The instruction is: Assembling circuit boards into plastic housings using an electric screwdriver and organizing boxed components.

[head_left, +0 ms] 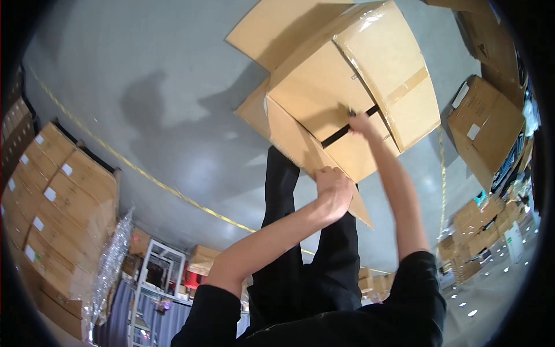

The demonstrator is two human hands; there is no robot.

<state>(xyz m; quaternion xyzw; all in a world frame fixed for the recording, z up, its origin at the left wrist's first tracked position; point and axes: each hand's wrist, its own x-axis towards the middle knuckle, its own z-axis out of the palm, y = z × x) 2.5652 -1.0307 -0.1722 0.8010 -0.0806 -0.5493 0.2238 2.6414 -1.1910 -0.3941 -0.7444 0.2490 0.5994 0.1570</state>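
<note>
In front of my legs a large brown cardboard box (315, 87) has flaps turned outward. Two inner flaps lie across it, a dark gap running between them. The near outer flap (300, 141) tilts toward me, and my left hand (334, 188) has its fingers curled over its edge. Over the gap my right hand (359, 124) is closed, and a small dark tip sticks out beyond its fingers; what it belongs to is too small to make out. Clear tape shines on the flap at the right (393, 75).
Stacked cartons (58, 196) with white labels stand at the left, beside clear plastic wrap (110, 260). Opened boxes (483, 124) crowd the right side. A yellow line (173, 191) crosses the grey floor (191, 52). Behind me is a white metal rack (147, 289).
</note>
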